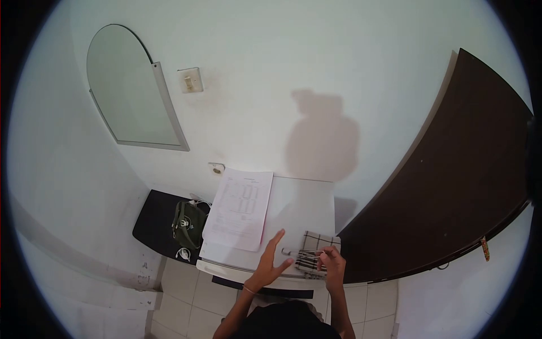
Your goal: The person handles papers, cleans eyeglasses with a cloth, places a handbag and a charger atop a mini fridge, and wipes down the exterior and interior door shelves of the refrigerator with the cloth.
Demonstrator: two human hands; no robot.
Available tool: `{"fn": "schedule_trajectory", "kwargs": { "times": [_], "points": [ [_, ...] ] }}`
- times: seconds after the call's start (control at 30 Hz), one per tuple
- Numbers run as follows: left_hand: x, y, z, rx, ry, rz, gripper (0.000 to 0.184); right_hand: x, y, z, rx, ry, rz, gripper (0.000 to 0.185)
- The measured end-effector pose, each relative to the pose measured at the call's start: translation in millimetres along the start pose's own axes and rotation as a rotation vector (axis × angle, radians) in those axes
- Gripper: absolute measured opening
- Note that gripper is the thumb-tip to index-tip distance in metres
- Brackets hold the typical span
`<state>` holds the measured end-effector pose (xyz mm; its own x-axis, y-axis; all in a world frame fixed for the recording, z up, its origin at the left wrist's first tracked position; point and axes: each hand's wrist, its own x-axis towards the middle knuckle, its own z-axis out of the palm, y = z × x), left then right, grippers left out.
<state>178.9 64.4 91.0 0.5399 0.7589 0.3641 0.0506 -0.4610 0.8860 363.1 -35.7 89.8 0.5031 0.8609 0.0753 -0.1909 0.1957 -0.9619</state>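
My right hand [332, 263] is closed, pinching a thin, light-coloured object [305, 253] that looks like eyeglasses, though it is too small to be sure. The object points left, over a folded checkered cloth [313, 240] at the right front of the white table [302, 206]. To the left, my left hand [271, 264] is raised near the table's front edge, with thumb and fingers apart and nothing in it. A thin band circles the left wrist. On the table's left half lie printed sheets of paper [240, 212].
Left of the table is a black surface [149, 217] bearing a dark green pouch [189, 223] and a white coiled cable [183, 254]. A mirror [132, 96], a switch [191, 81] and a socket [216, 168] are on the wall. A dark brown door [451, 175] stands close on the right.
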Motion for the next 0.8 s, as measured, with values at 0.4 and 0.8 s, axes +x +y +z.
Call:
{"fn": "schedule_trajectory", "kwargs": {
  "times": [0.4, 0.8],
  "points": [
    [-23.2, 16.0, 0.9, -0.588, -0.34, -0.521, 0.063, 22.9, 9.7, 18.8, -0.452, -0.066, 0.047, 0.035],
    [-35.3, 21.7, -29.8, -0.641, -0.062, -0.573, 0.074, 44.3, 64.7, -43.5, -1.257, -0.043, -0.23, 0.05]
  ]
}}
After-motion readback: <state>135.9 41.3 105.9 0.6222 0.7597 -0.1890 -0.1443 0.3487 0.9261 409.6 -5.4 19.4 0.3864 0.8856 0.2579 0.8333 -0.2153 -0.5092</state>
